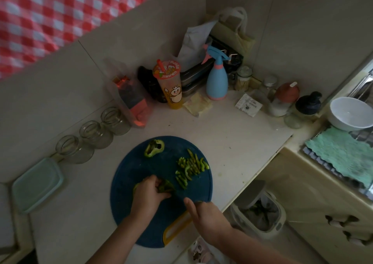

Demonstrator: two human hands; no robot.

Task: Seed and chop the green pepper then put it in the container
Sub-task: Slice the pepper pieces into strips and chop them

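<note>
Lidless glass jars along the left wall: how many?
3, in a row against the wall: nearest jar next to the teal-lidded container, middle jar, far jar beside the bagged bottle. Lidded jars in the right corner are not counted.

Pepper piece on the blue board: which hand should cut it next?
Right, probably. The left hand grips the pepper piece on the cutting board; the right hand sits just beside it, towards the chopped strips.

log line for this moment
step: chopping | left hand holds pepper piece | right hand grips knife | strips piled on cutting board | container apart from board
</note>
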